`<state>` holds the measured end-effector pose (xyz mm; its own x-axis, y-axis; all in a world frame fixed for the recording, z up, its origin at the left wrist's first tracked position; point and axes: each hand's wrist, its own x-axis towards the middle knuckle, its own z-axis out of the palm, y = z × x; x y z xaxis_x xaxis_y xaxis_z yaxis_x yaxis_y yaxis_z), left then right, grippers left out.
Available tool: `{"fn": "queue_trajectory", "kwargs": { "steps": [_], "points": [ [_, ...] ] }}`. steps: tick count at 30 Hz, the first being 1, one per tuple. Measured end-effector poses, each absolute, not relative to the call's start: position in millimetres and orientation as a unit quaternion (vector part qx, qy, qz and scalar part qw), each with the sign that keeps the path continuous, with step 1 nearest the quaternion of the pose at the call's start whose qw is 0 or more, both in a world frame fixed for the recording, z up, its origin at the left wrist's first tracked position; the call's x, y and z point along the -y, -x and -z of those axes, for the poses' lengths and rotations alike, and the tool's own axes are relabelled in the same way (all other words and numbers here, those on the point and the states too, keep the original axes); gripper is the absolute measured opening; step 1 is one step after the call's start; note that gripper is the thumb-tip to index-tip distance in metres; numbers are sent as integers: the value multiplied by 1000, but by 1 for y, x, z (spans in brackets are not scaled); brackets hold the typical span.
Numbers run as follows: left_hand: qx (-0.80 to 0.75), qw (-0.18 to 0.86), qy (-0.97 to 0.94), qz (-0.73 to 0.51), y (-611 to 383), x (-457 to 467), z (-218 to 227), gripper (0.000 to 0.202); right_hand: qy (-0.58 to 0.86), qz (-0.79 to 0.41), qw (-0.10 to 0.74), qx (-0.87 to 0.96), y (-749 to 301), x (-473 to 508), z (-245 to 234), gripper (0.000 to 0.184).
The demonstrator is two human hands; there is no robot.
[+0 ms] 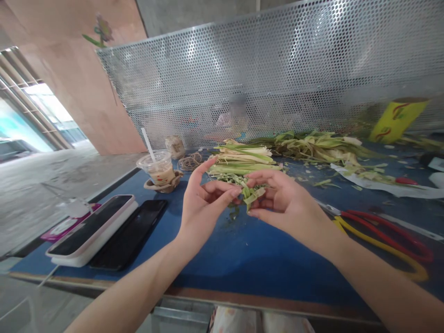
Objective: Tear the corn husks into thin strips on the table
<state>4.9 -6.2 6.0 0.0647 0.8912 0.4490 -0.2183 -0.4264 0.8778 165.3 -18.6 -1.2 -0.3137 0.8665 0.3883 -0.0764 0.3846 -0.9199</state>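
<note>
In the head view, the left hand (204,201) and the right hand (289,194) face each other above the blue tabletop (239,263). Both grip a small piece of pale green leaf (253,196), pinched between thumbs and curled fingers, so the spacing is narrow. The piece looks flat, thin and folded, with ragged ends; fingers cover part of it.

Just beyond lies a bundle of leaves (243,159), long, straight and ribbed, running from creamy white to green. Behind it and to the right, a heap of dry leaves (315,149) is crumpled and yellowish, with scraps scattered about. White paper (388,186) lies partly under some of them, near a yellow tube (398,120) with a glossy printed side.

On the left, a clear plastic cup (161,173) with a milky drink and a white straw (148,144) sits in a rough brown holder (166,186). Beside it is a loose tangle of twine (190,162). A phone in a pale case (93,226) and a smooth black phone (130,238) lie nearest the left forearm.

The right forearm lies close to the red-handled scissors (352,215). A perforated metal screen (277,69) closes off the table's far side.
</note>
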Motion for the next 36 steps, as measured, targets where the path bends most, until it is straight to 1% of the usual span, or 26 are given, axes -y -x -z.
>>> {"fn": "queue_trajectory", "kwargs": {
  "steps": [4,7,9,12,14,16,18,24,27,30,32,35,36],
  "points": [
    [-305,479,-547,-615,-4,6,-7,56,345,-401,512,677,-166,20,1,48],
    [-313,487,-533,-617,-4,6,-8,56,387,-393,491,674,-166,23,-2,51],
    [-308,474,-538,-626,-5,7,-7,55,420,-391,472,670,-165,25,-3,50],
    [-292,446,-553,-640,-6,7,-6,53,457,-364,444,679,-165,25,-2,35],
    [-290,434,-565,-639,-6,8,-5,53,449,-355,428,699,-166,24,-2,24],
    [-294,425,-575,-634,-6,8,-5,53,428,-361,423,712,-168,23,-3,17],
    [-300,418,-582,-629,-4,7,-5,52,416,-366,431,712,-170,22,-5,14],
    [-309,419,-571,-635,-2,6,-9,47,386,-419,469,675,-176,17,-9,16],
    [-305,425,-565,-638,-3,6,-11,44,375,-425,486,665,-180,15,-9,15],
    [-297,426,-567,-640,-3,7,-11,41,372,-429,486,664,-182,14,-9,14],
    [-288,425,-575,-637,-4,9,-11,40,365,-458,474,657,-181,14,-10,13],
    [-280,421,-596,-623,-5,12,-10,39,363,-494,447,651,-176,16,-9,26],
    [-280,418,-603,-619,-5,13,-10,39,369,-493,442,653,-174,16,-8,28]
  ]
}}
